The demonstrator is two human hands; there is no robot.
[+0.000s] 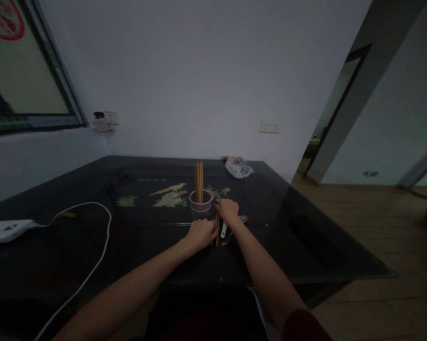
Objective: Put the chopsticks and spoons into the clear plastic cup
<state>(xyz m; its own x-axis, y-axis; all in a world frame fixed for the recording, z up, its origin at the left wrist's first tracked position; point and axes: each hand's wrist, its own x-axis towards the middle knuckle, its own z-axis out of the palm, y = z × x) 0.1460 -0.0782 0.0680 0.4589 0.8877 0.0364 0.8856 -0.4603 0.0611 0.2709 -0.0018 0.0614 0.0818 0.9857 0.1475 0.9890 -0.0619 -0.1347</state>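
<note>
Mid-counter (135, 246), dark and glossy: cup (201, 204) with upright chopsticks (198, 182). Left hand (201, 234) curled beside loose chopsticks (217, 232), right hand (228, 209) curled at the cup rim, can't tell what either grips. Spoons (224, 230) lie between. White cable (95, 237) left, plastic bag (239, 168) at far edge, wood floor (369, 222) open on the right.

Table (92, 255), middle: cup (200, 203), upright chopsticks (198, 182) standing in it. Just before the cup: loose chopsticks (217, 233) lying flat, spoons (242, 219) just to their right. Far edge, right of the cup: bag (238, 168). Left edge: device (7, 230), its cable (99, 246) trailing to the near edge.
</note>
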